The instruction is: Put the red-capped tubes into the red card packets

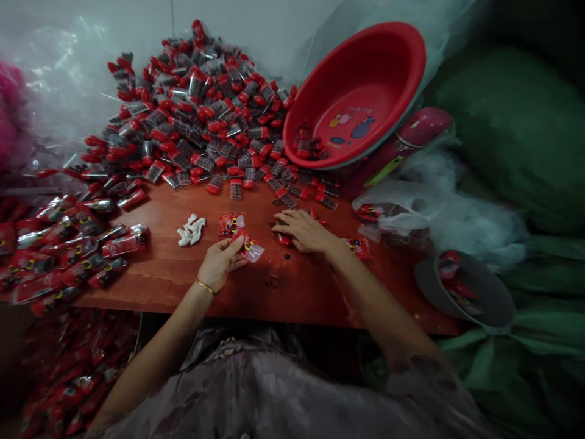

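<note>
My left hand [220,261] pinches a small red printed plastic packet [251,247] above the wooden table [183,286]. Just beyond it, more red printed packets [227,224] lie flat. My right hand [301,230] rests palm down over a small red-capped container [284,239], its fingers bent around it; the thumb side is partly hidden. Whether it grips the container firmly is not clear. A tiny dark piece [287,256] lies between the hands. White crumpled pieces [191,230] sit left of the packets.
A large heap of red-capped clear containers [183,116] covers the back. A red basin [361,85] leans at the back right. Filled red packets [77,244] lie left, with more below the table. A grey bowl [429,286] and plastic bags [425,207] stand right.
</note>
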Motion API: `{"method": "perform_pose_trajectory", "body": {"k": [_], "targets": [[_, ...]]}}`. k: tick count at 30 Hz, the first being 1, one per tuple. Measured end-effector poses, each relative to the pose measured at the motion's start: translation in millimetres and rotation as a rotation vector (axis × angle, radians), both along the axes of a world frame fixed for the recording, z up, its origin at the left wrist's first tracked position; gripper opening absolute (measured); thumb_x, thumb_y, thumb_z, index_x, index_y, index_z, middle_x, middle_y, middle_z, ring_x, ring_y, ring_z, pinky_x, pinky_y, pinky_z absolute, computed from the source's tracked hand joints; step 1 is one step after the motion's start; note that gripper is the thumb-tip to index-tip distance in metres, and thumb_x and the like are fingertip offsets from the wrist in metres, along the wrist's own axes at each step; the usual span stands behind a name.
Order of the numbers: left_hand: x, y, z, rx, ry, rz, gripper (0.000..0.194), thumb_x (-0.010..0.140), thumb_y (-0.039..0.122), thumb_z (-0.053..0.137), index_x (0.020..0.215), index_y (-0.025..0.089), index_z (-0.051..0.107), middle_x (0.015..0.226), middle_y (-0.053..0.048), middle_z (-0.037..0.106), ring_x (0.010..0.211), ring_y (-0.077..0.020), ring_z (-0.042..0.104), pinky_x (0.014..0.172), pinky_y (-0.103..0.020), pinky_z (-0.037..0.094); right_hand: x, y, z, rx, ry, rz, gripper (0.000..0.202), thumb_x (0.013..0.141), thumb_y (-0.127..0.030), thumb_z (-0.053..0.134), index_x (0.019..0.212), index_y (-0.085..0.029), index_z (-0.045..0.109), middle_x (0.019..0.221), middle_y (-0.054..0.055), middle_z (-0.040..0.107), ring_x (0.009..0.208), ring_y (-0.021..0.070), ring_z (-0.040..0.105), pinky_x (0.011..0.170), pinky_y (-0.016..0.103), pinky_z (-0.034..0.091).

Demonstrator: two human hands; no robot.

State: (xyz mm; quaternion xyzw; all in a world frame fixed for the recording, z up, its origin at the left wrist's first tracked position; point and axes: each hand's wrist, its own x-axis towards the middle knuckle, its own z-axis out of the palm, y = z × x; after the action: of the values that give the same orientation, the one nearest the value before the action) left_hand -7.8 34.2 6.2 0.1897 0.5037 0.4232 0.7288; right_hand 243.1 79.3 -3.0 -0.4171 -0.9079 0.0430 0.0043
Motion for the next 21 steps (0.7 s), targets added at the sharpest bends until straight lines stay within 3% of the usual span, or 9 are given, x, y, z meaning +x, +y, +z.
{"method": "perform_pose_trajectory", "body": {"k": [5,8,15,18,21], "targets": [[-8,0,3.2,-0.044,-0.024,-0.028,0.030,0.060,0.031,0.080,0.072,0.014,0.058,0.058,0.000,0.065,0.050,-0.0133,0.063,0.050,-0.024,0.052,3,-18,0.7,-0.018,0.070,-0.023,0.029,0.080,-0.021,0.056,0.108,-0.018,0.060,0.112,0.010,0.062,0.106,0.0257,0.050,0.095,0.041,0.030],[-13,-1,4.3,-0.043,-0.046,-0.020,0.028,0.064,0.031,0.077,0.069,0.015,0.056,0.056,0.001,0.063,0.051,-0.0136,0.063,0.053,-0.025,0.053,5,-33,-6.9,0.005,0.137,-0.107,0.023,0.084,-0.030,0.055,0.102,-0.017,0.059,0.098,0.010,0.065,0.094,0.0243,0.055,0.089,0.038,0.035],[-13,-10,3.3,-0.027,-0.054,-0.010,0.030,0.061,0.032,0.080,0.071,0.014,0.058,0.063,-0.003,0.067,0.052,-0.0126,0.062,0.058,-0.025,0.052,-9,-61,-30.4,0.031,0.390,-0.399,0.021,0.086,-0.029,0.048,0.101,-0.018,0.057,0.098,0.011,0.065,0.091,0.0243,0.059,0.081,0.037,0.045],[-12,-13,4.1,0.005,-0.054,0.029,0.032,0.058,0.032,0.081,0.071,0.013,0.058,0.062,-0.001,0.066,0.051,-0.0123,0.062,0.055,-0.025,0.052,-20,-74,-21.9,-0.044,0.536,-0.505,0.021,0.085,-0.028,0.048,0.100,-0.018,0.057,0.092,0.009,0.065,0.087,0.0235,0.061,0.077,0.036,0.047],[-13,-14,6.3,0.039,-0.038,0.072,0.036,0.052,0.032,0.084,0.070,0.013,0.058,0.059,0.000,0.065,0.046,-0.0100,0.059,0.051,-0.023,0.051,-36,-94,-3.8,-0.253,0.846,-0.539,0.022,0.085,-0.033,0.049,0.101,-0.020,0.056,0.081,0.003,0.064,0.067,0.0155,0.062,0.063,0.028,0.049]]}}
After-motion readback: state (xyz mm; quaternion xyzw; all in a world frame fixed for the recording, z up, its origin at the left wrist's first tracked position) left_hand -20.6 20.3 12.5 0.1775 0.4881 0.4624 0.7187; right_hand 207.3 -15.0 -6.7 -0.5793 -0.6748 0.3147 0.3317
